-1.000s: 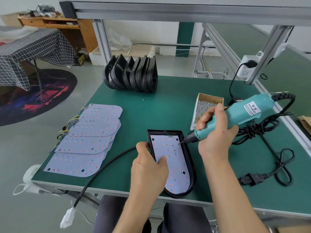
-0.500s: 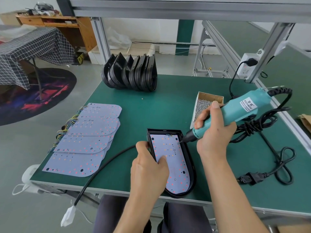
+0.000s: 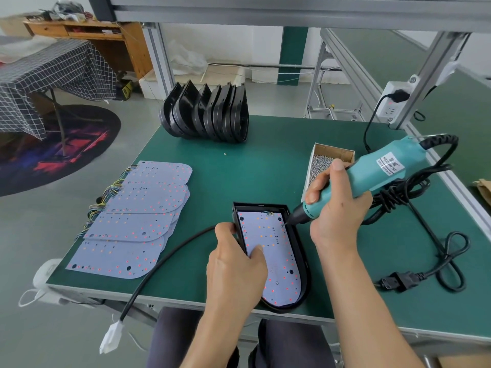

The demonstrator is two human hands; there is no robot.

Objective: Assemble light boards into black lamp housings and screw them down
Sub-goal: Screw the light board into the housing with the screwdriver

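A black lamp housing (image 3: 301, 247) lies near the table's front edge with a white light board (image 3: 273, 245) inside it. My left hand (image 3: 233, 269) grips the housing's left wall, thumb pressing on the board. My right hand (image 3: 334, 205) grips a teal electric screwdriver (image 3: 372, 176), its bit touching the board's upper right corner. A black cable (image 3: 164, 261) runs from the housing off the front edge to a white connector (image 3: 110, 341).
A pile of spare light boards (image 3: 138, 221) lies at the left. Several black housings (image 3: 207, 115) stand at the back. A cardboard box of screws (image 3: 321, 166) sits right of centre. The screwdriver's power cord (image 3: 425, 251) lies coiled at the right, and a socket (image 3: 393, 102) hangs on the frame.
The screwdriver has dropped and tilted so its bit now meets the board's upper right corner. My left hand has kept its hold on the housing.
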